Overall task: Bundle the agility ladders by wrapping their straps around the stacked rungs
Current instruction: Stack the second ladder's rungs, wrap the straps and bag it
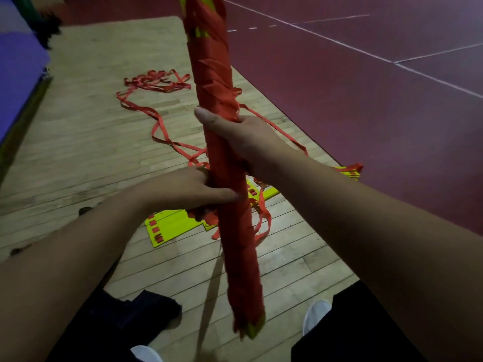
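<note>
The red-wrapped bundle (217,87) is held nearly upright in front of the person, its long axis leaning left at the top. The right hand (243,137) has a closed grip round its middle. The left hand (188,189) grips it just below, nearer the body. The loose strap (162,126) trails on the floor (78,152) beyond, near yellow rungs (170,226). No writing can be read.

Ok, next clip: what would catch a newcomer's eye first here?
A long bundle wrapped in red strap stands nearly upright at centre frame, gripped by the right hand higher up and the left hand lower down. Behind it, loose red straps and yellow rungs lie on the wood floor.
</note>
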The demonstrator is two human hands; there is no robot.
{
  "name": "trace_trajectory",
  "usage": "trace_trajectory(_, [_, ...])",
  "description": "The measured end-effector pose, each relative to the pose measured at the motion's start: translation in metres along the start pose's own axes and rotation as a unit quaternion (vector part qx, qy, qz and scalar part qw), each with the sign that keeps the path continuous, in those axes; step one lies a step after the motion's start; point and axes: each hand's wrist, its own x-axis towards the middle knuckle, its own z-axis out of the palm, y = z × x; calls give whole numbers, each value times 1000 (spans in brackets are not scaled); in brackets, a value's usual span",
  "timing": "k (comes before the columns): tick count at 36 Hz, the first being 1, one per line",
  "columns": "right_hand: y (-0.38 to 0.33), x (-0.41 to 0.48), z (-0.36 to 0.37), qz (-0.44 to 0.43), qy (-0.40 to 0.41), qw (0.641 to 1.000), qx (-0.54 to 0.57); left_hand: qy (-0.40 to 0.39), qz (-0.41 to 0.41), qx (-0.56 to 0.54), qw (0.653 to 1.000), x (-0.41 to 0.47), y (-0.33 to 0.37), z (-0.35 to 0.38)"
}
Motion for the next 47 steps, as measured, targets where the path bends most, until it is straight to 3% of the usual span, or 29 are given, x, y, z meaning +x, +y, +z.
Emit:
trace_trajectory(3, [0, 4, 6, -4, 13, 1000, -27, 103, 0, -5, 995, 7, -4, 6])
trace_trajectory(5, [-7, 1, 3, 20, -13, 999, 34, 112, 10, -31, 993, 6, -8, 1])
trace_trajectory(11, [-13, -8, -13, 8, -170, 973, 158, -32, 87, -108, 990, -14, 1, 0])
trace_trajectory(13, [-14, -11, -10, 38, -230, 947, 223, -48, 100, -106, 988, -14, 1, 5])
trace_trajectory(15, [-16, -10, -8, 58, -250, 942, 217, -61, 98, -106, 988, -13, 0, 9])
trace_trajectory(19, [-21, -4, -8, 44, -184, 970, 151, -58, 46, -80, 994, -9, 1, 2])
trace_trajectory(23, [-18, 5, -5, -13, -1, 997, 78, -76, -33, 7, 997, -4, -7, -14])
trace_trajectory(25, [-12, 6, -4, -41, 85, 995, -16, -41, -33, 13, 999, 1, -10, -12])
trace_trajectory(27, [-6, 4, -1, -20, 117, 989, -84, 33, -17, 52, 998, 6, -11, -3])
trace_trajectory(30, [-5, 5, 6, 20, 99, 993, -58, 111, -4, 89, 990, 10, -10, 7])
trace_trajectory(32, [-12, 3, 2, 14, 70, 997, -18, 110, 1, 60, 992, 9, -11, 4])
trace_trajectory(37, [-18, -5, -22, -13, -82, 994, 66, 10, 27, -61, 998, -2, -8, -2])
trace_trajectory(41, [-20, -14, -9, 1, -198, 969, 149, -85, 37, -103, 990, -4, -8, 7])
trace_trajectory(44, [-22, -15, -4, 13, -196, 973, 122, -96, 37, -139, 985, -5, -7, 9])
trace_trajectory(47, [-26, -14, -2, -2, -160, 984, 78, -122, 20, -96, 988, -8, -3, 2])
